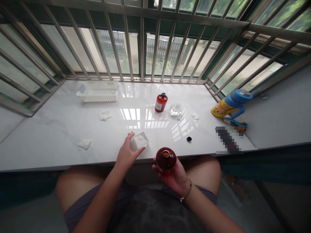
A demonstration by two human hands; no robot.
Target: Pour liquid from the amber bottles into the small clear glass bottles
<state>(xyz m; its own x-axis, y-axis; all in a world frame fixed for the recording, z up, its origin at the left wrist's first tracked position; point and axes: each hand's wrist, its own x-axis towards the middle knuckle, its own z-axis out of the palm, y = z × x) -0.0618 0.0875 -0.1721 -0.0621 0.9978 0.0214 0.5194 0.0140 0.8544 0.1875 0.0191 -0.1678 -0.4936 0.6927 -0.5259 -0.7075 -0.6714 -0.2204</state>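
Note:
My left hand (pixel 128 151) is at the table's front edge, its thumb and fingers curved round the near and left sides of a small clear square dish (pixel 141 139). In my right hand (pixel 177 177) is a dark red bottle (pixel 166 161), held from below and beside. The bottle has no cap on, and its round mouth faces up toward me. A small black cap (pixel 189 139) lies on the table to the right. Farther back stands a second red bottle (pixel 161 103), with a black cap and a white label, beside another clear dish (pixel 176 110).
On the white tabletop (pixel 58 136) lie crumpled white tissues (pixel 105 115). A white plastic basket (pixel 98 92) stands at the back left. At the right are a blue and yellow water bottle (pixel 230 103) and a blurred-out dark object (pixel 227 139). Metal window bars (pixel 142 48) enclose the far side.

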